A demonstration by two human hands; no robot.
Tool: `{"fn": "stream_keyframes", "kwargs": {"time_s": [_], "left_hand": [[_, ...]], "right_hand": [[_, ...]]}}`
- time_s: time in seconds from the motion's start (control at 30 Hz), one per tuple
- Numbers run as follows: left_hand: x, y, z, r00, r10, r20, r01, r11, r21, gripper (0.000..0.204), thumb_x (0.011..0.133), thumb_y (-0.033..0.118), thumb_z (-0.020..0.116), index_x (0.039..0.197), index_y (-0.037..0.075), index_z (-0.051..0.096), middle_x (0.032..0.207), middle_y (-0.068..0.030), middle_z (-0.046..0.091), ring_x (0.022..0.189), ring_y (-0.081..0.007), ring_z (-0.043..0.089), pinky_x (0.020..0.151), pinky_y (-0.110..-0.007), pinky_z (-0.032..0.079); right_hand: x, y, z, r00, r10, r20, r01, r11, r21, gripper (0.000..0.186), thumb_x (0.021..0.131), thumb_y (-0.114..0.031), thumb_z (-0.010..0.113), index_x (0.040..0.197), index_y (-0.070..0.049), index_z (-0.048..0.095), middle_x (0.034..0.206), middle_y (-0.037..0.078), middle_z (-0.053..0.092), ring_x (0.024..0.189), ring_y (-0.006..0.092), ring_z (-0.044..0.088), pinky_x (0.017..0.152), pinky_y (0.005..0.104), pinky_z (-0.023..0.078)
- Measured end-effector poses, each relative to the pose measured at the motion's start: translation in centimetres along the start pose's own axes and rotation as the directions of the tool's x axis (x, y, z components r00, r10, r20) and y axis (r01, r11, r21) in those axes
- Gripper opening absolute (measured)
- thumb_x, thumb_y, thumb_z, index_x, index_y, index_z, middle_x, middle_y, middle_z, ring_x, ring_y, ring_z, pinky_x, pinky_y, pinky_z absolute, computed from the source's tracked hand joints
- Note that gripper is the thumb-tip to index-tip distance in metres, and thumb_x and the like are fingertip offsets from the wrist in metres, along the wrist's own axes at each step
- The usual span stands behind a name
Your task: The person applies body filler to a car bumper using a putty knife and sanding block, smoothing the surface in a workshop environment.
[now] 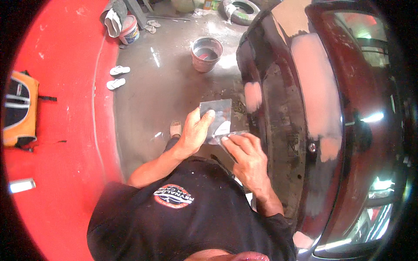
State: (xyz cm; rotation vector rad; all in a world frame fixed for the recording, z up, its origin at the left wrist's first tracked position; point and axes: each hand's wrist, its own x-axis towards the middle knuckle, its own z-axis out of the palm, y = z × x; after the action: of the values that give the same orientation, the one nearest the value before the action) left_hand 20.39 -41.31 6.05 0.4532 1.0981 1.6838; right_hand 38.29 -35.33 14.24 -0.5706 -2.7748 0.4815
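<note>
My left hand (193, 130) grips a flat, dark rectangular plate (221, 108) by its left side, the thumb lying on its face. A patch of white paste (223, 128) sits near the plate's lower right corner. Between the fingers of my right hand (250, 161) is a thin, flat spreader (216, 139), against or just below the plate's lower edge; whether they touch I cannot tell. Beside my right hand stands a dark car (285, 117) with pinkish filler patches (315, 82) along its body and a round lock (312, 148).
Ahead on the grey floor stands a bucket (206, 65) with something red in it. A tyre (241, 11) lies far off by the car. White slippers (116, 84), a paint pail (129, 31) and an orange-black backpack (21, 108) are along the red surface (65, 130) at left.
</note>
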Motion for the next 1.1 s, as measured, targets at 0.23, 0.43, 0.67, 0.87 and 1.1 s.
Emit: {"fn": "stream_keyframes", "kwargs": {"time_s": [0.23,0.43,0.67,0.87,1.1], "left_hand": [[6.5,5.9,-6.6,0.946,-0.244,0.212,0.308,0.881,-0.359,0.039,0.107,0.028,0.046,0.131,-0.001,0.055,0.122,-0.0134,0.067,0.106,-0.0215,0.067,0.092,-0.037,0.056],[9.2,7.8,-6.3,0.986,0.062,0.153,-0.109,0.941,0.321,0.033,0.109,0.029,0.046,0.112,0.000,0.062,0.095,-0.0010,0.065,0.082,-0.0097,0.053,0.075,-0.032,0.048],[15.4,7.2,-7.6,0.998,-0.048,-0.030,0.048,0.999,-0.006,0.022,0.105,0.015,0.049,0.114,-0.001,0.061,0.099,-0.0053,0.067,0.086,-0.0106,0.061,0.077,-0.030,0.053],[19.9,6.9,-6.8,0.993,-0.015,-0.115,0.002,0.993,-0.116,0.028,0.105,0.020,0.050,0.123,0.000,0.056,0.112,-0.0112,0.068,0.095,-0.0200,0.070,0.086,-0.038,0.058],[23.5,9.4,-3.2,0.926,-0.340,0.167,0.378,0.834,-0.403,0.033,0.105,0.022,0.048,0.129,0.000,0.056,0.117,-0.0133,0.068,0.101,-0.0249,0.069,0.090,-0.041,0.057]], "right_hand": [[7.0,3.3,4.3,0.951,0.026,-0.308,-0.083,0.981,-0.174,0.057,0.063,0.012,0.062,0.117,-0.005,0.071,0.120,0.013,0.065,0.116,0.0372,0.058,0.101,0.0471,0.048],[14.6,0.0,4.6,0.975,0.133,-0.177,-0.131,0.991,0.022,0.062,0.063,0.003,0.070,0.124,-0.011,0.068,0.126,0.007,0.063,0.115,0.0323,0.057,0.097,0.0433,0.049],[16.6,1.9,3.9,0.985,0.130,0.111,-0.139,0.987,0.085,0.063,0.063,0.003,0.069,0.124,-0.013,0.068,0.126,0.004,0.064,0.111,0.0308,0.059,0.096,0.0422,0.050],[18.9,4.0,3.0,0.977,0.086,-0.195,-0.048,0.980,0.191,0.067,0.061,0.010,0.070,0.124,-0.010,0.068,0.128,0.010,0.064,0.116,0.0357,0.058,0.100,0.0442,0.049],[18.9,13.6,4.7,0.938,0.197,-0.286,-0.235,0.966,-0.105,0.055,0.070,0.006,0.067,0.123,-0.010,0.069,0.125,0.011,0.063,0.117,0.0367,0.055,0.097,0.0449,0.050]]}}
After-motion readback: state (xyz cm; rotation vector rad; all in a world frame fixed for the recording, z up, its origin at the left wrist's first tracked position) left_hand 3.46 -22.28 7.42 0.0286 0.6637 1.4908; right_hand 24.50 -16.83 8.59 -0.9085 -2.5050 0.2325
